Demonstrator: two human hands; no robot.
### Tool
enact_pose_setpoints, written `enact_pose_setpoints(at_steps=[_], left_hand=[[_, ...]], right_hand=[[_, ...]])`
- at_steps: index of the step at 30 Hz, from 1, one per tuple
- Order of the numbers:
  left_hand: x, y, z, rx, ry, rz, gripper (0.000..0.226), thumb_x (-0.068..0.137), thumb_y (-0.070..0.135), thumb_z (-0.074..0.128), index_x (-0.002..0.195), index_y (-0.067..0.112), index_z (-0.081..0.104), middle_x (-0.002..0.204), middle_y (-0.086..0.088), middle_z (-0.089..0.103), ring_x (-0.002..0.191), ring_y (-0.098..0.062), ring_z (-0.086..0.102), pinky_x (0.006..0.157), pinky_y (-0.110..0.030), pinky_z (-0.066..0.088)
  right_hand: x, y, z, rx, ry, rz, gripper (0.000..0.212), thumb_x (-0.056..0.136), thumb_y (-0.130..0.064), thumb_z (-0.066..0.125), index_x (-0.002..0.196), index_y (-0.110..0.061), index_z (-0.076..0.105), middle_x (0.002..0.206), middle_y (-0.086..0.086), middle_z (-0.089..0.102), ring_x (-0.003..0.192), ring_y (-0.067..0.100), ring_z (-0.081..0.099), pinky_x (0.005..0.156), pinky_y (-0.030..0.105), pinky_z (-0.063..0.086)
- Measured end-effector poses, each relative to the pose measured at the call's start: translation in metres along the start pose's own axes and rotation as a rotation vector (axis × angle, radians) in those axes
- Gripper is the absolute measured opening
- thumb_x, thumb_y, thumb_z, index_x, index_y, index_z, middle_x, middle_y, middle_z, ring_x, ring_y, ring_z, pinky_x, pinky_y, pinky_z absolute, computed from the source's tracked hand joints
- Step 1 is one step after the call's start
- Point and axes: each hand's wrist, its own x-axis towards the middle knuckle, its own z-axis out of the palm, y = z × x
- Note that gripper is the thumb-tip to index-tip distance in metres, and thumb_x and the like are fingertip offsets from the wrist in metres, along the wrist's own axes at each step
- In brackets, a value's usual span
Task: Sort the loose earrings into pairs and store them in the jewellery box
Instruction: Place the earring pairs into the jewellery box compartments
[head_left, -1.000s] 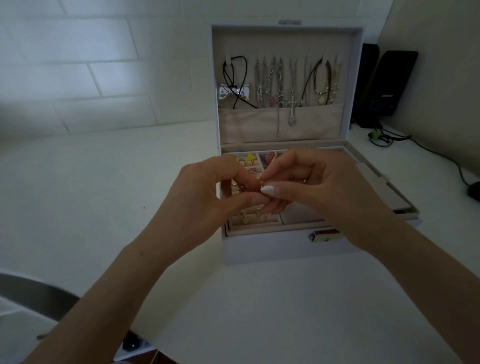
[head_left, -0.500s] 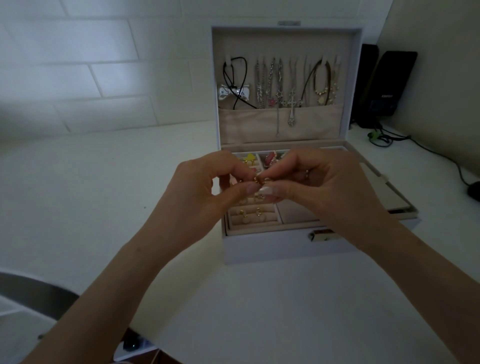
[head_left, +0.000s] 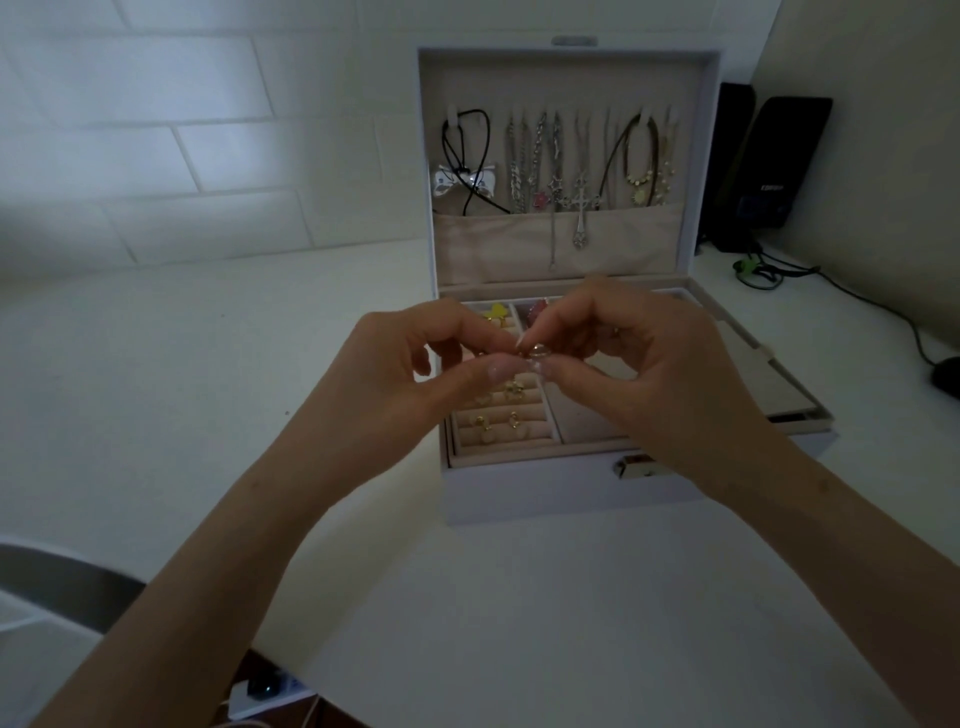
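The left hand (head_left: 400, 374) and right hand (head_left: 649, 364) meet in mid-air, thumb and forefinger of each closed tip to tip on one tiny gold earring (head_left: 537, 352). It is shiny and rounded, but too small to make out its shape. The other fingers of both hands are curled in loosely.

Straight beneath the fingertips sits the open jewellery box (head_left: 519, 493), pale and smooth-sided with a metal latch (head_left: 636, 466) on its front wall. The hands hide much of the tray. Just under the left thumb, soft beige padded rolls (head_left: 535, 434) hold small gold pieces (head_left: 485, 423) tucked into their grooves. Beyond the forefingers a yellow trinket (head_left: 494, 312) and a pink one (head_left: 535, 312) peek out of the far compartments. Below the right palm is a plain fabric-lined section.

Behind the fingers the lid (head_left: 561, 78) stands upright, with chain necklaces (head_left: 550, 166), a silver bow (head_left: 464, 179) and a cross pendant (head_left: 580, 200) hanging over a cloth pocket. Past the right knuckles, well apart, stand black speakers (head_left: 769, 166) with a dark cable (head_left: 883, 306) trailing across the matte white table (head_left: 156, 389). White brick tiles (head_left: 156, 130) lie beyond the left hand.
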Motion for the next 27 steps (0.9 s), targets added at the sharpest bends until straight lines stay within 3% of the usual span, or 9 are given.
enact_pose_setpoints(at_steps=[4, 9, 12, 16, 19, 22, 27], left_hand=[[0.001, 0.0, 0.002, 0.032, 0.039, -0.008, 0.016, 0.073, 0.048, 0.065, 0.079, 0.033, 0.068, 0.076, 0.016, 0.067, 0.067, -0.006, 0.056, 0.063, -0.011, 0.038], [0.0, 0.001, 0.0, 0.043, 0.023, 0.003, 0.022, 0.077, 0.048, 0.056, 0.08, 0.031, 0.069, 0.076, 0.017, 0.066, 0.069, -0.006, 0.057, 0.064, -0.01, 0.038], [0.0, 0.002, -0.002, 0.055, 0.007, -0.01, 0.012, 0.076, 0.043, 0.062, 0.079, 0.033, 0.068, 0.075, 0.02, 0.065, 0.069, -0.003, 0.055, 0.066, -0.007, 0.037], [0.0, 0.006, -0.004, 0.082, -0.021, -0.028, 0.004, 0.077, 0.033, 0.07, 0.077, 0.036, 0.067, 0.072, 0.025, 0.063, 0.067, 0.0, 0.053, 0.067, -0.006, 0.036], [0.0, 0.01, -0.003, 0.118, -0.03, -0.036, 0.005, 0.072, 0.031, 0.069, 0.075, 0.034, 0.066, 0.07, 0.02, 0.062, 0.067, -0.001, 0.054, 0.066, -0.005, 0.037], [-0.001, 0.012, 0.0, 0.133, 0.002, -0.038, 0.006, 0.072, 0.025, 0.072, 0.074, 0.028, 0.068, 0.065, 0.014, 0.061, 0.065, -0.001, 0.054, 0.065, -0.004, 0.037], [-0.002, 0.015, 0.006, 0.059, 0.109, -0.067, 0.011, 0.073, 0.02, 0.072, 0.073, 0.03, 0.067, 0.065, 0.023, 0.06, 0.061, 0.004, 0.051, 0.061, -0.005, 0.036]], right_hand=[[-0.001, 0.002, 0.002, -0.024, -0.015, -0.027, 0.011, 0.078, -0.019, 0.062, 0.087, -0.012, 0.065, 0.079, -0.004, 0.063, 0.072, 0.012, 0.059, 0.067, 0.031, 0.052], [-0.002, 0.001, 0.003, 0.115, -0.004, 0.044, 0.01, 0.078, -0.015, 0.071, 0.083, -0.014, 0.062, 0.076, -0.005, 0.063, 0.069, 0.011, 0.059, 0.066, 0.026, 0.053], [-0.003, 0.001, 0.004, 0.149, 0.0, 0.063, 0.01, 0.077, -0.014, 0.071, 0.081, -0.011, 0.062, 0.075, -0.005, 0.063, 0.069, 0.013, 0.06, 0.067, 0.027, 0.053], [-0.003, 0.001, 0.004, 0.115, 0.021, 0.028, 0.01, 0.078, -0.011, 0.07, 0.082, -0.004, 0.065, 0.076, 0.005, 0.064, 0.071, 0.02, 0.061, 0.066, 0.039, 0.052], [-0.004, 0.0, 0.005, 0.077, 0.026, -0.022, 0.011, 0.078, -0.016, 0.067, 0.082, -0.006, 0.066, 0.077, 0.004, 0.065, 0.071, 0.017, 0.061, 0.065, 0.032, 0.052], [-0.004, -0.001, 0.006, 0.08, 0.041, -0.039, 0.008, 0.078, -0.015, 0.065, 0.082, -0.007, 0.065, 0.076, 0.002, 0.065, 0.069, 0.014, 0.06, 0.065, 0.026, 0.052], [-0.006, -0.002, 0.007, 0.106, 0.105, -0.023, 0.006, 0.078, -0.003, 0.067, 0.082, -0.007, 0.065, 0.075, 0.003, 0.065, 0.067, 0.017, 0.062, 0.063, 0.035, 0.054]])
